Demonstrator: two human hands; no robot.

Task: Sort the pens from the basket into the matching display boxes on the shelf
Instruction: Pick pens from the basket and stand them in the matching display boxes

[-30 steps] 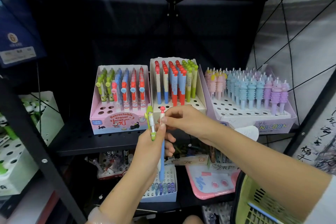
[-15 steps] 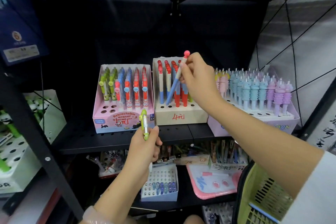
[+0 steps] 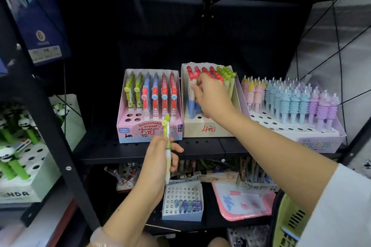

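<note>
You see the display boxes (image 3: 208,126) and both forearms evenly lit from the front, while the shelf (image 3: 180,150) back behind them falls into near black. Edges bow with wide-angle distortion, and the left side smears with blur. Small print on the lower labels is probably too soft for you to read.

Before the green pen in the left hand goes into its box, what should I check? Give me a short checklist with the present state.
1. Green pen held firmly by left hand: ok.
2. Matching pink box found, green pens at its left: ok.
3. Empty holes in its front left: ok.
4. Right hand clear of the middle box: not ok, it is among the pens.
5. Right hand's pen seated in a hole: cannot tell.
</note>
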